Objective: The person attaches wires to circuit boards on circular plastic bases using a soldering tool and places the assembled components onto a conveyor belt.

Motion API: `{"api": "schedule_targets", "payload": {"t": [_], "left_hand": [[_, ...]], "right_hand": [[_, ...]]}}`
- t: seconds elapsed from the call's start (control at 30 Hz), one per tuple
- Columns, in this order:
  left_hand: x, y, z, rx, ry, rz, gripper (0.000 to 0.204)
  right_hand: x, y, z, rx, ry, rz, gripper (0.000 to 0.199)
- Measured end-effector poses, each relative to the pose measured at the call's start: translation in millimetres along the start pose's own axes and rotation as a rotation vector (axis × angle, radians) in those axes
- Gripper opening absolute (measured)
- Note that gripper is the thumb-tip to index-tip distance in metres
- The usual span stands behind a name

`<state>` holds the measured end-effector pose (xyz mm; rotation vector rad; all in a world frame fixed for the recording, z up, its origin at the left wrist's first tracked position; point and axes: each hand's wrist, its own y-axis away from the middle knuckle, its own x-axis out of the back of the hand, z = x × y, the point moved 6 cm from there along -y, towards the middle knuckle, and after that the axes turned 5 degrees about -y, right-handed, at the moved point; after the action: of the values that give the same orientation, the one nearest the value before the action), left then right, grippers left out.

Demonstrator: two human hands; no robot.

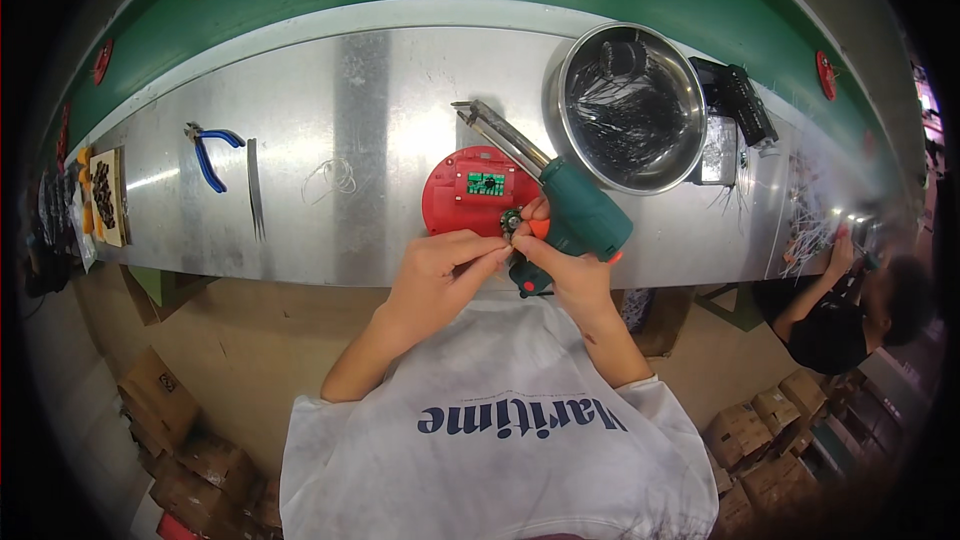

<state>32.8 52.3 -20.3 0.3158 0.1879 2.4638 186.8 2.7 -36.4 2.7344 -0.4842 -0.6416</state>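
Here, a small round dark part (511,223) is pinched between the fingertips of the left hand (437,275) and the right hand (567,270), just at the near edge of the metal worktop (300,140). The left hand's fingers are curled closed toward the part; the right hand is wrapped shut around the grip of a teal soldering gun (580,215), whose metal barrel is pointed up and to the left. Just behind the part, a red round housing (445,202) with a small green circuit board (485,183) in it is laid flat on the worktop. A steel bowl (632,105) holding dark wires is set to the right, beside a black device (740,100). Blue-handled pliers (208,152) and tweezers (255,190) are laid well to the left. Another person (850,310) is seen at the far right.
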Motion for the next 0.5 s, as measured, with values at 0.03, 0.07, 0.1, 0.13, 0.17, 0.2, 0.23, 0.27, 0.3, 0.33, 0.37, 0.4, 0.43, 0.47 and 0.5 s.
{"api": "schedule_targets", "payload": {"t": [0.03, 0.07, 0.1, 0.13, 0.17, 0.2, 0.23, 0.27, 0.3, 0.33, 0.37, 0.4, 0.43, 0.47, 0.5], "left_hand": [[-0.9, 0.3, 2.9, -0.032, -0.06, 0.003, 0.013], [-3.0, 0.2, 1.4, -0.031, -0.06, 0.004, 0.013], [-3.0, 0.4, -0.9, -0.042, -0.024, 0.052, 0.013], [-1.4, 0.8, -2.1, -0.054, 0.011, 0.1, 0.012], [-1.1, 0.8, -0.9, -0.053, 0.013, 0.098, 0.012], [-1.5, 0.6, 2.3, -0.063, -0.041, 0.074, 0.012], [-2.7, 0.4, 4.1, -0.073, -0.094, 0.049, 0.012], [-2.6, 0.3, 3.6, -0.072, -0.095, 0.049, 0.012], [-2.0, 0.2, 6.5, -0.13, -0.127, 0.066, 0.012], [-1.5, 0.7, 9.7, -0.187, -0.159, 0.083, 0.013], [-1.6, 0.7, 10.1, -0.187, -0.159, 0.082, 0.013], [-1.8, 1.1, 11.9, -0.205, -0.175, 0.082, 0.013], [-2.2, 1.5, 13.9, -0.222, -0.191, 0.082, 0.014], [-3.7, 1.8, 15.6, -0.221, -0.191, 0.081, 0.014], [-4.5, 1.9, 17.9, -0.214, -0.189, 0.114, 0.015]], "right_hand": [[0.3, 0.2, -0.2, 0.022, -0.013, -0.018, 0.031], [0.1, -0.2, -0.9, 0.046, -0.026, -0.038, 0.03], [0.5, -0.3, 0.4, 0.044, -0.026, -0.04, 0.03], [0.5, -0.4, 0.5, 0.066, -0.006, -0.047, 0.03], [1.1, 0.2, 0.0, 0.088, 0.014, -0.05, 0.03], [0.8, 0.3, -0.5, 0.088, 0.015, -0.048, 0.03], [-0.2, 0.1, -1.3, 0.079, 0.027, -0.045, 0.03], [-2.0, 0.1, -2.1, 0.07, 0.037, -0.044, 0.03], [-3.5, 0.5, -3.2, 0.069, 0.037, -0.044, 0.03], [-3.7, 0.9, -3.5, 0.055, 0.033, -0.025, 0.029], [-3.3, 0.8, -3.4, 0.042, 0.029, -0.006, 0.028], [-3.7, 0.8, -3.6, 0.042, 0.029, -0.005, 0.028], [-3.5, 0.5, -2.8, 0.026, 0.036, 0.002, 0.029], [-3.4, 0.6, -1.7, 0.01, 0.042, 0.009, 0.03], [-4.0, 0.8, -2.1, 0.009, 0.042, 0.01, 0.03]]}}
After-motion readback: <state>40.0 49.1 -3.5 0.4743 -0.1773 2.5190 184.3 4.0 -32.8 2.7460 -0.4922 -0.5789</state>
